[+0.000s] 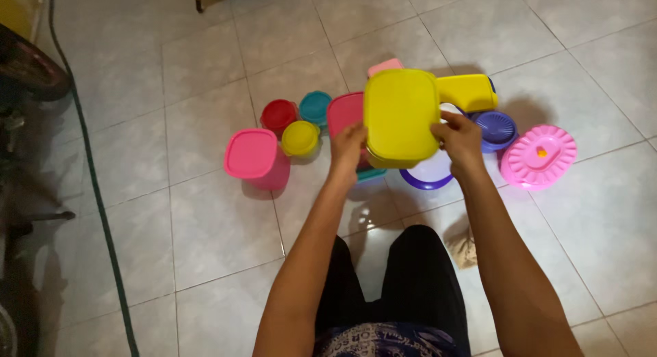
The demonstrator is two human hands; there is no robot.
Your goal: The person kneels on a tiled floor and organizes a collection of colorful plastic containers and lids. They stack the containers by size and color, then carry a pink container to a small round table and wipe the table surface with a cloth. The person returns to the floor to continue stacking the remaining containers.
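- While both arms reach out over the tiled floor (219,220), the left hand (348,146) and right hand (457,139) grip a yellow box (400,114) between them, one on each side edge
- It is lifted above the floor, lid towards the camera, and hides much of what lies beneath
- Behind its left edge a red lid (344,112) shows only as a strip, and a pink container (384,66) pokes out as a small corner at the top
- Under the box a teal piece (371,174) and a purple-rimmed white bowl (428,174) are each seen only in part
- A yellow oblong container (469,91) sticks out to the right, its left end covered
- Beside the right hand sit a purple ribbed lid (496,129) and a pink scalloped oval lid (539,156)
- To the left stand a pink square tub (254,157), a small yellow pot (300,138), a red pot (279,114) and a teal pot (315,107), close together
- Fingertips on the far side of the box cannot be seen
- A dark hose (96,186) runs down the left, and dim shapes at that edge are hard to make out
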